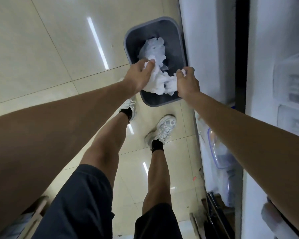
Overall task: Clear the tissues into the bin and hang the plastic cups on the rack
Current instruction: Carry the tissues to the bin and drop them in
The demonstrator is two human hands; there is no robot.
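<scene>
Above the grey bin (130, 49) on the tiled floor (41, 49), my left hand (138, 76) and right hand (186, 83) each pinch crumpled white tissues (158, 80), fingers closed on them

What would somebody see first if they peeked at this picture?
Probably the big white wad of tissues, held by the left hand and right hand right over the grey bin on the shiny tiled floor. Below the arms, two white sneakers stand just before the bin.

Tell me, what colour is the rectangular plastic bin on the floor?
The rectangular plastic bin is dark grey, shown best in the head view.
</scene>
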